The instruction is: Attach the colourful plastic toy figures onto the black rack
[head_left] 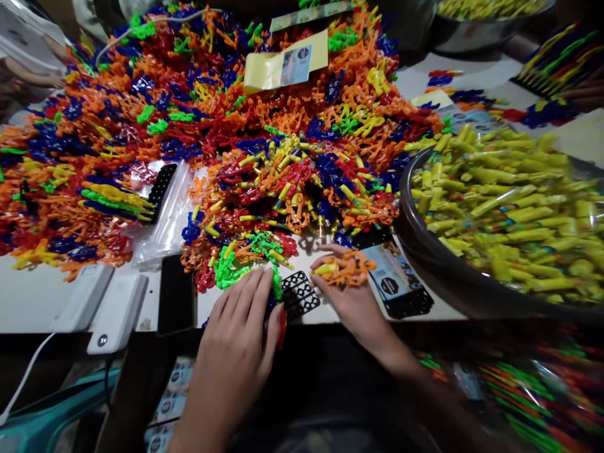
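Near the table's front edge, my left hand (243, 314) is curled over green, blue and red plastic pieces (278, 286), which show past its fingers. To the right, my right hand (352, 302) holds an orange plastic figure (346, 268) with a yellow piece against its fingers. Between both hands a black grid plate (301, 294) with round holes lies flat on the white table. Just beyond them is a mound of mixed coloured figures and yellow tubes (287, 189). Printed cards (394, 274) lie right of my right hand, partly over more black plates.
A large bowl of yellow wrapped tubes (500, 220) stands at the right. A black phone (176, 294) and white devices (117, 314) lie at the front left. Behind spreads a big heap of coloured figures (141, 107). Another person's hand (585, 94) shows at the right edge.
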The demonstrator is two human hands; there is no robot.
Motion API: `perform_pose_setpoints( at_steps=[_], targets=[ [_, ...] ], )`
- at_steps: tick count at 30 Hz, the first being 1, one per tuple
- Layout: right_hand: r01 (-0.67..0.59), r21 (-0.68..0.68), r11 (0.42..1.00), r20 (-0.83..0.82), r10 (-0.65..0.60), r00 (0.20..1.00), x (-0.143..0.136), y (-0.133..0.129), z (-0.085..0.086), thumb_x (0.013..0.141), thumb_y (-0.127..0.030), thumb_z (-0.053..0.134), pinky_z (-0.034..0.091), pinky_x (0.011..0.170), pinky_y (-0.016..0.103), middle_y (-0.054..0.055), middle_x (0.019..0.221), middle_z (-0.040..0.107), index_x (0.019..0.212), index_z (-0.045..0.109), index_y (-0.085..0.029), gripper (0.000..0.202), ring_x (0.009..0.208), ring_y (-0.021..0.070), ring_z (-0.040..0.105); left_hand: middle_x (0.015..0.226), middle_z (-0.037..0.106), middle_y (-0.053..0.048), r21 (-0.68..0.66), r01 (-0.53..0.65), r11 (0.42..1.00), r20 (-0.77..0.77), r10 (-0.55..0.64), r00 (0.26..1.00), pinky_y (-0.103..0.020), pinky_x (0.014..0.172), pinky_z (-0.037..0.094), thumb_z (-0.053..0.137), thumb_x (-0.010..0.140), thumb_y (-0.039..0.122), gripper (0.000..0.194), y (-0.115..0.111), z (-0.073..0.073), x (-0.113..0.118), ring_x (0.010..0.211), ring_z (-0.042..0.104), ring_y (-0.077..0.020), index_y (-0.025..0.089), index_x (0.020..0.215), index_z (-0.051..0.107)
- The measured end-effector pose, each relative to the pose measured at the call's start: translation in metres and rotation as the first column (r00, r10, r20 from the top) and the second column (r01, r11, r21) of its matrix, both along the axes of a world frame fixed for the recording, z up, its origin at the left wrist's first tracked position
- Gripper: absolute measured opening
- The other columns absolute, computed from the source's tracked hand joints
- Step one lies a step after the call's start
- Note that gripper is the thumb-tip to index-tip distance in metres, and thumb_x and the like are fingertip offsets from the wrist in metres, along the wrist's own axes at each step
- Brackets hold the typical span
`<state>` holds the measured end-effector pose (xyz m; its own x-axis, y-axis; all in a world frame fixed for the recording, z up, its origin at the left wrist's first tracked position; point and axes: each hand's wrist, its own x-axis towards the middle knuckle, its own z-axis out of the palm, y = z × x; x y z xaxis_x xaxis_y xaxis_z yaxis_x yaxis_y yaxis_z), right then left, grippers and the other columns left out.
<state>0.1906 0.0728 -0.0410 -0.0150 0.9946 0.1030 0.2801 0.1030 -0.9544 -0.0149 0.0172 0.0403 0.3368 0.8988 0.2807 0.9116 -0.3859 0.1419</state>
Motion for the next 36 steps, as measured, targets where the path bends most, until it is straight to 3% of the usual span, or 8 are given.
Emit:
perform_pose_setpoints(
  at_steps=[4, 8, 12, 19, 25, 31, 34, 36],
  targets=[
    [-0.081, -0.140, 0.987, -0.189, 0.054, 0.981, -0.022, -0.030, -0.009, 0.096, -0.027, 0.065, 0.065, 0.081, 0.035, 0.006, 0.109, 0.078, 0.129, 0.065, -0.026, 0.033, 0.086, 0.0212, 0.076, 0.150, 0.066, -0.013, -0.055, 0.014, 0.998, 0.024, -0.013, 1.000, -0.045, 0.113, 0.049, 0.043, 0.112, 0.023, 0.044, 0.002, -0.001, 0.000, 0.136, 0.062, -0.0279, 0.016, 0.155, 0.046],
    [-0.053, -0.047, 0.997, 0.064, 0.056, 0.996, -0.038, -0.044, -0.023, 0.099, -0.018, 0.057, 0.061, 0.100, 0.044, 0.008, 0.112, 0.080, 0.120, 0.075, -0.026, 0.029, 0.109, 0.0274, 0.073, 0.149, 0.066, -0.013, -0.071, 0.014, 0.997, 0.019, -0.012, 1.000, -0.047, 0.113, 0.048, 0.045, 0.110, 0.019, 0.042, 0.001, 0.000, -0.001, 0.136, 0.062, -0.0294, 0.016, 0.152, 0.050],
    [-0.089, 0.124, 0.988, 0.262, 0.054, 0.963, -0.042, -0.047, -0.032, 0.091, -0.001, 0.045, 0.060, 0.098, 0.045, 0.009, 0.114, 0.077, 0.126, 0.074, -0.026, 0.052, 0.110, 0.0271, 0.070, 0.149, 0.066, -0.013, -0.073, 0.004, 0.997, 0.015, -0.003, 1.000, -0.047, 0.112, 0.048, 0.046, 0.110, 0.019, 0.040, 0.001, 0.000, 0.000, 0.135, 0.062, -0.0305, 0.016, 0.149, 0.052],
    [-0.260, 0.267, 0.928, 0.467, 0.111, 0.877, -0.031, -0.041, -0.028, 0.089, -0.003, 0.048, 0.056, 0.107, 0.051, 0.011, 0.123, 0.071, 0.166, 0.035, -0.024, 0.081, 0.117, 0.0302, 0.064, 0.152, 0.063, -0.012, -0.107, -0.018, 0.994, 0.146, 0.034, 0.989, -0.037, 0.122, 0.040, 0.042, 0.107, 0.011, 0.047, -0.001, 0.001, 0.000, 0.143, 0.056, -0.0231, 0.011, 0.153, 0.048],
    [-0.377, 0.336, 0.863, 0.610, 0.106, 0.785, -0.041, -0.040, -0.031, 0.096, -0.013, 0.041, 0.050, 0.116, 0.060, 0.014, 0.109, 0.068, 0.171, 0.017, -0.006, 0.079, 0.102, 0.0310, 0.063, 0.151, 0.065, -0.013, -0.130, -0.076, 0.989, 0.255, 0.108, 0.961, -0.033, 0.126, 0.038, 0.041, 0.105, 0.007, 0.047, -0.001, 0.001, -0.001, 0.144, 0.056, -0.0204, 0.009, 0.151, 0.051],
    [-0.432, 0.288, 0.855, 0.601, 0.190, 0.776, -0.031, -0.034, -0.029, 0.090, -0.010, 0.043, 0.054, 0.108, 0.060, 0.018, 0.117, 0.070, 0.169, 0.024, -0.009, 0.080, 0.113, 0.0348, 0.064, 0.144, 0.069, -0.015, -0.091, -0.074, 0.993, 0.171, 0.089, 0.981, -0.040, 0.117, 0.047, 0.042, 0.106, 0.010, 0.043, 0.001, -0.002, 0.000, 0.137, 0.062, -0.0258, 0.007, 0.147, 0.054],
    [-0.467, 0.176, 0.867, 0.565, 0.299, 0.769, -0.023, -0.012, -0.016, 0.098, -0.009, 0.041, 0.059, 0.098, 0.049, 0.014, 0.118, 0.073, 0.160, 0.043, -0.016, 0.063, 0.110, 0.0302, 0.068, 0.143, 0.070, -0.015, -0.058, -0.070, 0.996, 0.131, 0.077, 0.988, -0.044, 0.114, 0.049, 0.042, 0.107, 0.011, 0.042, 0.001, -0.003, 0.001, 0.134, 0.064, -0.0277, 0.007, 0.146, 0.055],
    [-0.379, 0.144, 0.914, 0.573, 0.236, 0.785, -0.024, 0.008, -0.007, 0.106, -0.017, 0.043, 0.058, 0.097, 0.046, 0.013, 0.120, 0.073, 0.151, 0.052, -0.018, 0.047, 0.110, 0.0294, 0.068, 0.143, 0.070, -0.014, -0.044, -0.065, 0.997, 0.109, 0.069, 0.992, -0.045, 0.113, 0.049, 0.042, 0.107, 0.012, 0.041, 0.000, -0.004, 0.001, 0.133, 0.064, -0.0284, 0.007, 0.146, 0.055]
  ],
)
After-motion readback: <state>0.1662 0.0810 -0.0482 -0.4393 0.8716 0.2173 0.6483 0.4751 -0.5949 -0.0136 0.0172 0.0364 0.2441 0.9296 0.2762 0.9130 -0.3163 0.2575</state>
